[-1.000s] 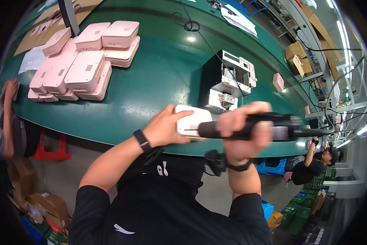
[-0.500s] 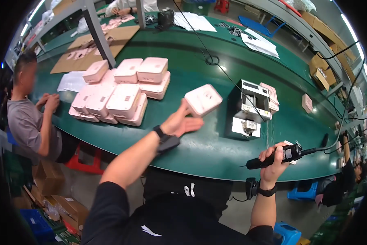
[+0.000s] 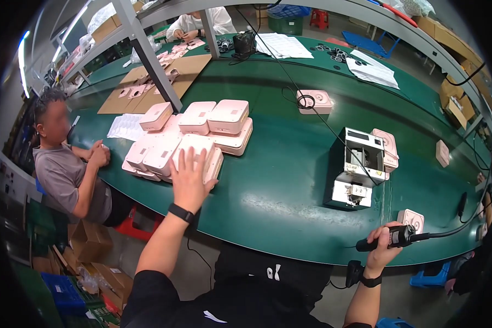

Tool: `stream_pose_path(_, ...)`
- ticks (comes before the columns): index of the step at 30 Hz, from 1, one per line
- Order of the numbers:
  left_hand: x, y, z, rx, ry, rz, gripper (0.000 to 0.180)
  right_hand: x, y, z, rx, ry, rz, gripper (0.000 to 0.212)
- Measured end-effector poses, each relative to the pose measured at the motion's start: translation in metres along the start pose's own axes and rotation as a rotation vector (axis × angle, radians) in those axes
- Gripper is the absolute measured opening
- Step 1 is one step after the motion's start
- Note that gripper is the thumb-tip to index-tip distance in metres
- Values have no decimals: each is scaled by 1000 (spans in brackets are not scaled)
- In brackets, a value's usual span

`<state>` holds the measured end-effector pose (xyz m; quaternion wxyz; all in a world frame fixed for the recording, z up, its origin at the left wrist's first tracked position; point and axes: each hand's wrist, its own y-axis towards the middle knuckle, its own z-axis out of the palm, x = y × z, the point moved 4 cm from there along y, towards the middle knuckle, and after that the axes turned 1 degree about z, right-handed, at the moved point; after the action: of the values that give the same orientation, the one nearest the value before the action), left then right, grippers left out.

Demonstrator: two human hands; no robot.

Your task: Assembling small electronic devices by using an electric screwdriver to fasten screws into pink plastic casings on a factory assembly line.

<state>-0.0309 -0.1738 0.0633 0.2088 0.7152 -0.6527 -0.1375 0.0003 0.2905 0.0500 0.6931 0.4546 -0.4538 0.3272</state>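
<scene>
Well to the left of the black-and-white box-shaped machine point(image 3: 359, 176), a seated person in a grey short-sleeved shirt point(image 3: 65, 169) has both hands close together at the edge of the green tabletop point(image 3: 278, 180); I cannot tell what they hold. Nearer the machine, but also on its left, come a white cushioned sheet point(image 3: 126, 127) and, farther back, a flat brown cardboard sheet point(image 3: 194, 74) with small pink pieces on it. Next is a stack of pale pink, round-cornered plastic boxes point(image 3: 157, 156), left of the machine and in roughly two layers. The left hand point(image 3: 190, 183) lies on the stack's near side, palm down, with its fingers spread over the top of one box; I cannot tell how firmly it presses. Beyond the machine and slightly left of it, a single pink box point(image 3: 318, 98) lies near a looped black cable point(image 3: 306, 101). Another pink box point(image 3: 389, 146) stands just beside the machine, on its right. In front of the machine and to its right, the right hand point(image 3: 383, 244) wraps its fingers around a black cylindrical corded screwdriver point(image 3: 401, 236), whose thin tip points left. Just behind that tool sits a pink box with a round recess point(image 3: 411, 220), and farther right of the machine lies a black slender handle point(image 3: 462, 205).
</scene>
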Motion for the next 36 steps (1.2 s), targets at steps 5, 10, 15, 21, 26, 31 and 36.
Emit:
stream_pose_path(5,-42,-32,6,49,-119,338,62,12,-12,0,22,-137,-56,15)
stream_pose_path(10,-107,-71,-2,242,-488,694,58,9,8,21,25,-57,15,14)
stream_pose_path(15,-179,-80,0,321,-682,1008,59,43,45,48,73,185,-88,12)
stream_pose_path(21,-215,-58,-5,289,-838,932,72,47,86,72,55,144,-169,13)
stream_pose_path(26,-200,-58,19,374,-1040,511,85,42,95,79,131,-7,-80,14)
stream_pose_path(31,-197,-49,26,574,-1156,471,88,39,73,74,170,85,-51,13)
stream_pose_path(36,-201,-46,27,558,-1171,494,86,26,64,72,170,64,-44,14)
